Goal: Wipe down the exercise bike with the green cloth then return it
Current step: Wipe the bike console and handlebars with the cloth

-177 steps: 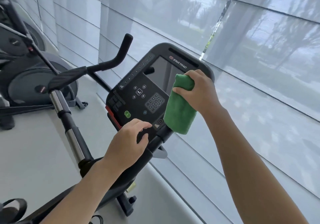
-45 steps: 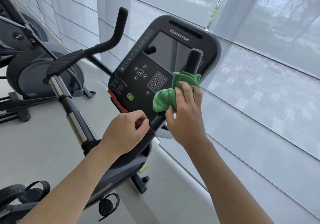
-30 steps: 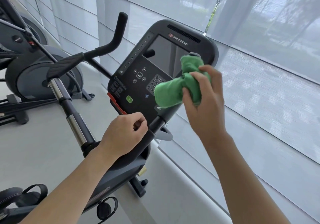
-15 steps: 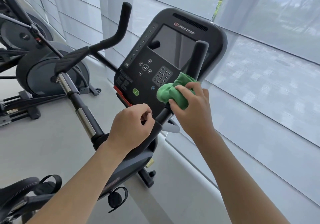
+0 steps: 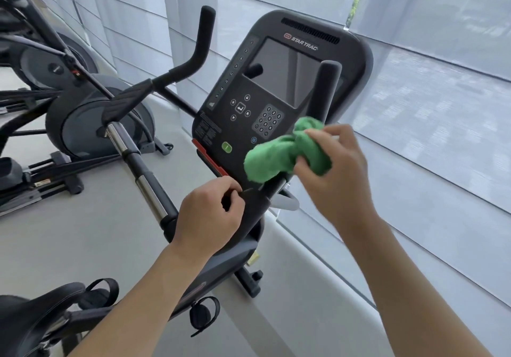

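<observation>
Wiping the bike (image 5: 276, 85) bar

My right hand (image 5: 331, 174) squeezes the scrunched, fluffy green cloth (image 5: 279, 155) round the bar (image 5: 323, 91). My left hand (image 5: 210, 218) is a fist.

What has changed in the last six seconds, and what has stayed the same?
The right hand has taken the green cloth from high beside the screen down to the lower part of the right handlebar, after rubbing up and down along it. The cloth, hanging loose before, is now bunched around the bar. The left hand still grips the bike's frame below the console, unmoved.
</observation>
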